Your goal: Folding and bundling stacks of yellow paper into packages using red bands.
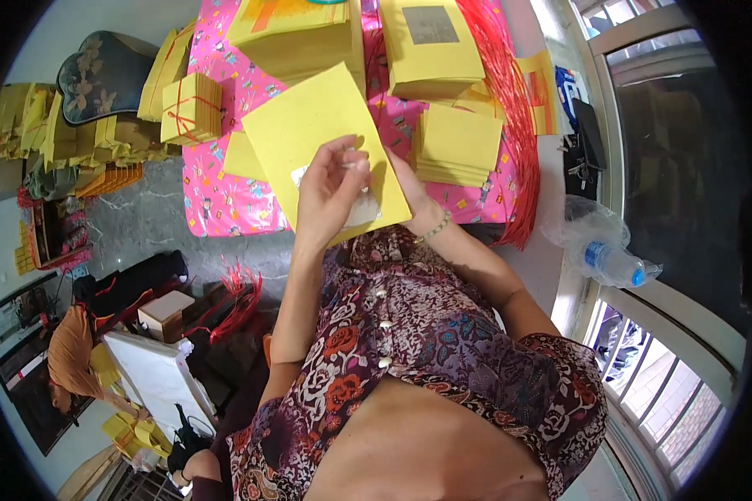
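Note:
In front of my chest a yellow paper sheet or thin stack (305,125) is held tilted, with a whitish-silver patch (365,210) on its lower part. My right hand (411,190) grips its right edge from the side, the fingers mostly hidden behind the paper. Over the patch, my left hand (334,188) is closed, thumb and curled fingers close together; what they pinch, if anything, is too small to make out. Just beyond, a pile of yellow paper (458,144) lies to the right, and another yellow piece (244,159) lies to the left.
Thick yellow paper stacks (434,50) stand on the pink patterned table cover (234,204). A red-tied yellow bundle (192,108) sits at the left, and red strings (514,134) hang along the right edge. A bagged plastic bottle (614,259) is by the window. Another person (75,351) works at lower left.

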Demonstrator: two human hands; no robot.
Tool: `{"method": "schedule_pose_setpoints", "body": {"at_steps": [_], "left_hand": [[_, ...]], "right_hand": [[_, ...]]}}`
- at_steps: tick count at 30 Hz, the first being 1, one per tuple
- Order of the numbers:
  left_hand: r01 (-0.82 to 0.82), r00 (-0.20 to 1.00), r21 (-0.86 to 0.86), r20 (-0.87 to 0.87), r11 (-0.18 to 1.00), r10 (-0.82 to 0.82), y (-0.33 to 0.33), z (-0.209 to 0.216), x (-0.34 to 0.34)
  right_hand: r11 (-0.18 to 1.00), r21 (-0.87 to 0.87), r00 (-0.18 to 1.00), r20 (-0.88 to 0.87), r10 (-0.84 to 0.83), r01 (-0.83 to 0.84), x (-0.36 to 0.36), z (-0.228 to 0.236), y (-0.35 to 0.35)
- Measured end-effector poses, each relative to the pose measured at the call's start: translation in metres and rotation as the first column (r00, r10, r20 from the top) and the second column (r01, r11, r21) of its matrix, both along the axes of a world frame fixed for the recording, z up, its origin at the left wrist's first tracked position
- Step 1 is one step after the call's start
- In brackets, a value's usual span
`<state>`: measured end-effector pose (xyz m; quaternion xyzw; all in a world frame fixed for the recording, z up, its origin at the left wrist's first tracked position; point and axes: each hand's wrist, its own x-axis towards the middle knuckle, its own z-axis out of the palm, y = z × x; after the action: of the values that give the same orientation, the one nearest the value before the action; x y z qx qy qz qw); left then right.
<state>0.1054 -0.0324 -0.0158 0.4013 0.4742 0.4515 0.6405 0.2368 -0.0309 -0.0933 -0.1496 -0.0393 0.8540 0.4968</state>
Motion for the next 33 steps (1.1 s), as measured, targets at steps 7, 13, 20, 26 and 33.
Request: {"method": "schedule_pose_setpoints", "body": {"at_steps": [7, 13, 20, 26, 33], "left_hand": [[-0.326, 0.692, 0.500, -0.452, 0.802, 0.563, 0.005, -0.015, -0.048], [-0.262, 0.904, -0.437, 0.200, 0.861, 0.377, 0.007, -0.079, -0.082], [-0.363, 0.929, -0.113, -0.117, 0.925, 0.351, 0.006, -0.129, -0.067], [-0.450, 0.887, -0.113, 0.061, 0.886, 0.458, -0.001, -0.135, -0.061], [-0.444, 0.882, -0.213, 0.069, 0.870, 0.466, 0.001, -0.128, -0.057]], "right_hand": [[0.997, 0.003, 0.941, -0.331, 0.073, -0.077, 0.007, -0.028, -0.003], [0.990, -0.094, 0.980, -0.175, 0.091, -0.109, -0.001, -0.027, 0.004], [0.946, 0.216, 0.589, 0.808, -0.034, -0.242, 0.029, -0.038, 0.034], [0.772, 0.622, -0.642, 0.540, -0.544, -0.130, 0.120, -0.014, 0.080], [0.933, 0.335, -0.828, 0.482, -0.286, -0.128, 0.173, -0.037, 0.115]]}}
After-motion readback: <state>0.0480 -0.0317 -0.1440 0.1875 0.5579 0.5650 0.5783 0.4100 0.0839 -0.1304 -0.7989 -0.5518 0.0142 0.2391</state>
